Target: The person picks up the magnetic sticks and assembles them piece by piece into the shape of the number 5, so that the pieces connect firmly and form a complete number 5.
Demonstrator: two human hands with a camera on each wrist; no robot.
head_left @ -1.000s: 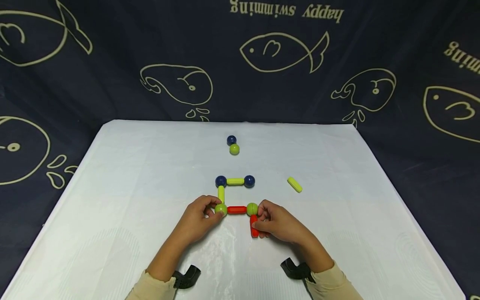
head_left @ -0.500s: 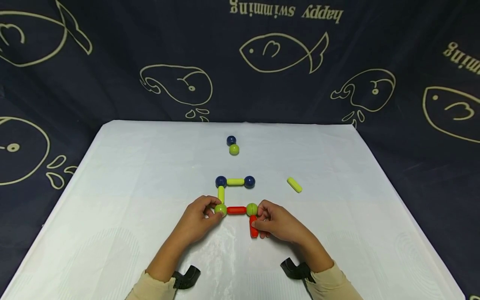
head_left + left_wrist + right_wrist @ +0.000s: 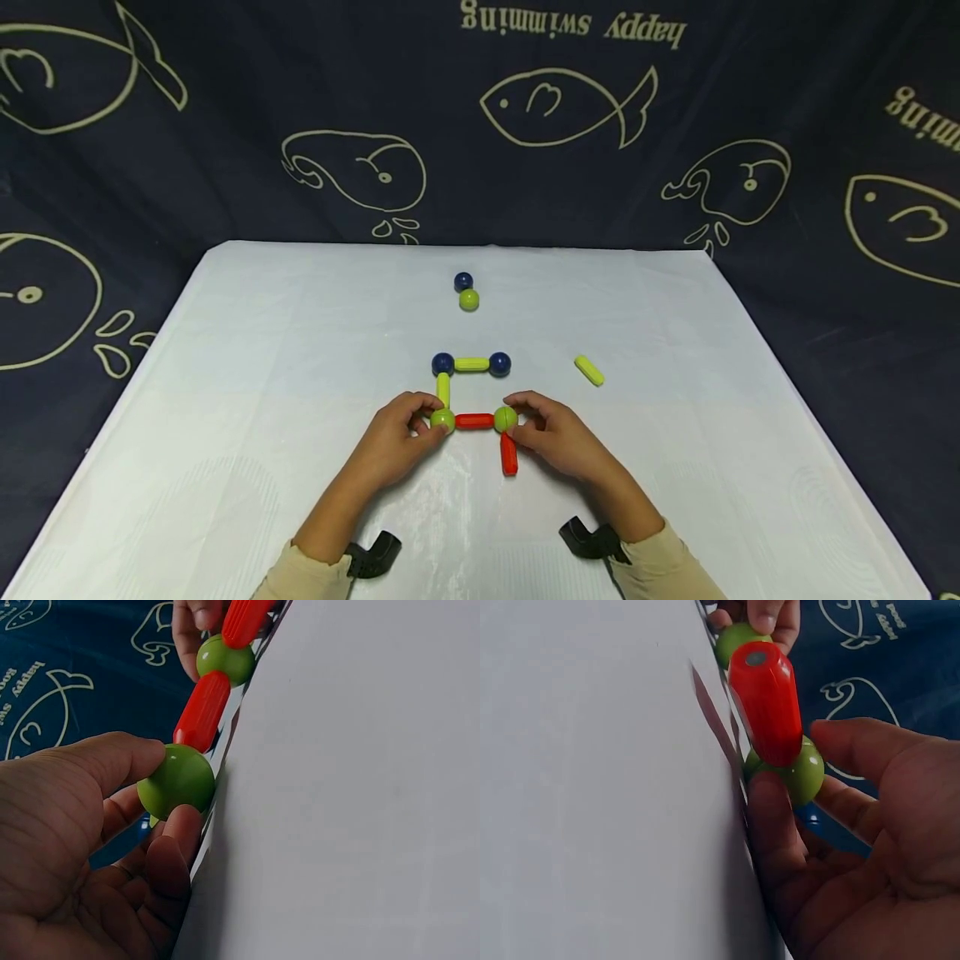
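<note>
My left hand pinches a green ball at the near left corner of a magnetic stick-and-ball shape. From that ball a red stick runs across to a second green ball, held between the thumb and fingers of my right hand. Another red stick is joined to this second ball and points toward the body, its metal tip showing in the right wrist view. A yellow-green stick leads away from the left ball to a dark blue ball.
Beyond the hands, a crosswise yellow-green stick joins the blue ball to another blue ball. A loose yellow-green stick lies to the right. Farther back, a blue ball and a green ball touch on the white table.
My right hand has shifted from the near red stick up to the right green ball, leaving that stick uncovered. My left hand keeps its pinch in place.
</note>
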